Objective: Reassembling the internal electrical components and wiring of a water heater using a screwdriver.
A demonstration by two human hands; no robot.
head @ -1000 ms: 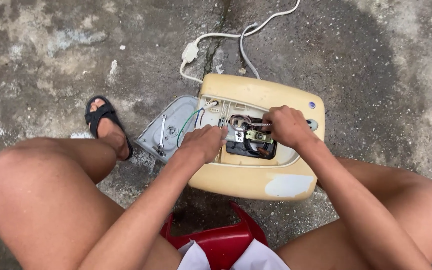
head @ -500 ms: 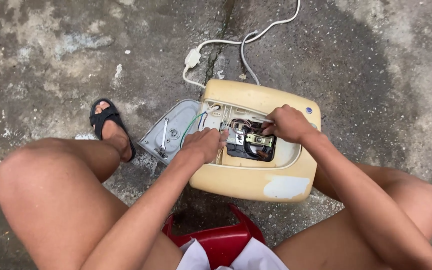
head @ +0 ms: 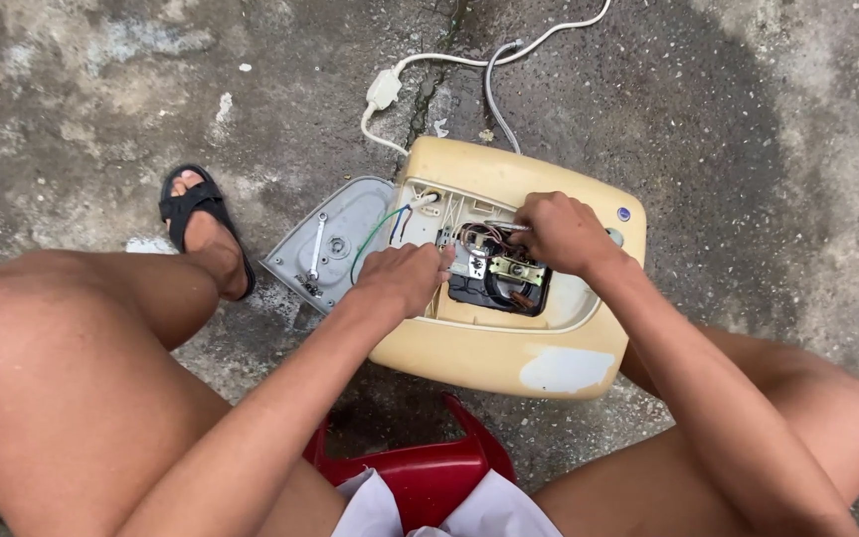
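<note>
Yellow casing [head: 509, 348] open on wet concrete [head: 101, 89]; L hand [head: 400, 281] grip loose, R hand [head: 559, 234] grip pinching tool.

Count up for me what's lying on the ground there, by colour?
Cream: 1, the opened appliance casing
Grey: 1, the removed cover plate
White: 1, the power cord
Black: 1, the sandal
Red: 1, the plastic stool
Total: 5
</note>
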